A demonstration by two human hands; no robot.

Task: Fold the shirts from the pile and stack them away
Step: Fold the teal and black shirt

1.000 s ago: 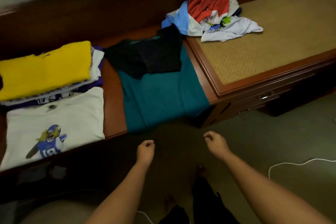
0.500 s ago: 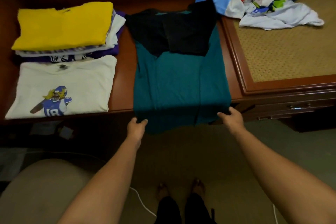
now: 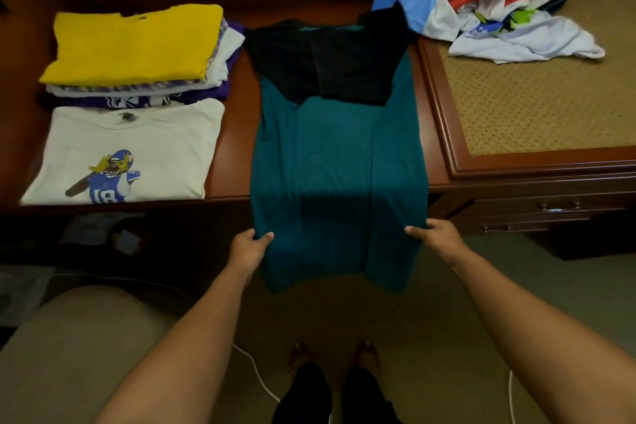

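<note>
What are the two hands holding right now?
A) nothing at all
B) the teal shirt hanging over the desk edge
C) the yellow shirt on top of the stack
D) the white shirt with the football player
B: the left hand and the right hand each pinch a side of the teal shirt where it hangs off the desk edge.

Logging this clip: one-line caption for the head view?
Left hand and right hand pinch the teal shirt hanging over the desk edge.
</note>
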